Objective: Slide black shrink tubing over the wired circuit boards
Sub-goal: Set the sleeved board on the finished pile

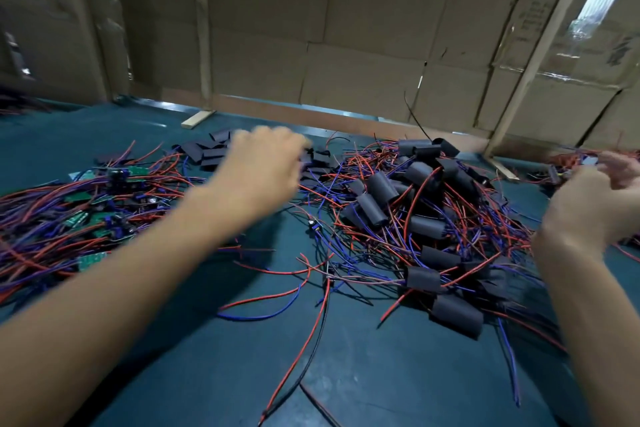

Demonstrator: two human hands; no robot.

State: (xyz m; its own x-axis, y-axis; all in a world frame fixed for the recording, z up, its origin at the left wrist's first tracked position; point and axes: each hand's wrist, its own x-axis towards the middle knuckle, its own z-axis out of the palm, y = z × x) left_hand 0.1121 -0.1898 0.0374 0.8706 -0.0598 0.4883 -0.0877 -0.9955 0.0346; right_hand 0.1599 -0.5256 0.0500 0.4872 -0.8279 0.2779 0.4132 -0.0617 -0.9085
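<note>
My left hand (263, 163) reaches far across the table, blurred, its fingertips over a heap of flat black shrink tubing pieces (207, 151); whether it pinches one is unclear. My right hand (595, 198) hovers at the right edge with its fingers loosely curled, and I see nothing plainly held in it. Just beyond its fingertips lie red wires and a black sleeved piece (554, 174). Bare green circuit boards with red and blue wires (104, 211) are piled at the left. A mound of boards covered in black tubing (415, 218) fills the middle right.
The table has a dark teal mat (242, 374). Loose red, blue and black wires (311, 308) trail across its centre. A cardboard wall (346, 45) closes the back, with a wooden strip (197, 120) at its foot.
</note>
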